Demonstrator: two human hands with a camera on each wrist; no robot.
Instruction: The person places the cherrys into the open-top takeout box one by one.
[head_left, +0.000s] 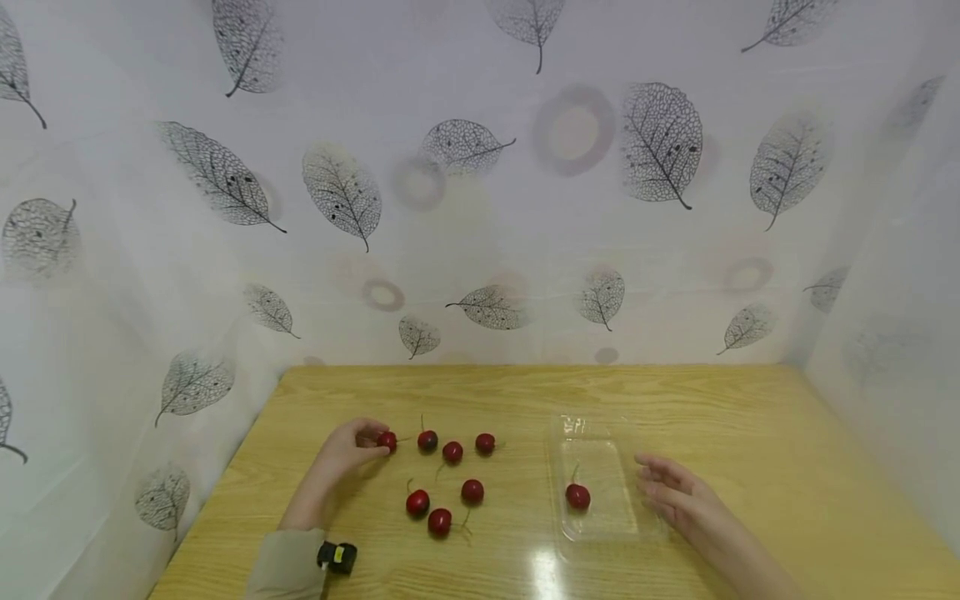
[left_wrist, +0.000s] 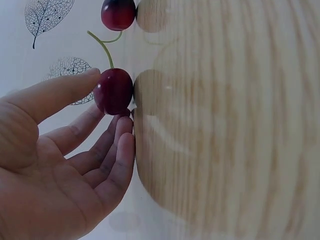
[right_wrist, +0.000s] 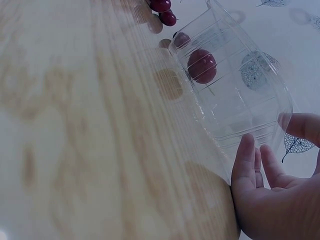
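At the left of the table, my left hand (head_left: 347,452) has its thumb and fingertips around a dark red cherry (head_left: 387,442) with a green stem. In the left wrist view that cherry (left_wrist: 114,91) sits between thumb and fingers, low at the tabletop. A clear plastic box (head_left: 600,529) stands to the right with one cherry (head_left: 577,497) inside. Beside the box's right wall is my right hand (head_left: 686,498), fingers loosely bent and holding nothing. The right wrist view has its fingertips right at the wall of the clear box (right_wrist: 240,112).
Several more stemmed cherries lie loosely grouped between the left hand and the box, among them one cherry (head_left: 485,443) at the back and another cherry (head_left: 440,522) in front. A wooden table (head_left: 525,387) meets a white leaf-print sheet (head_left: 480,225) at back and sides.
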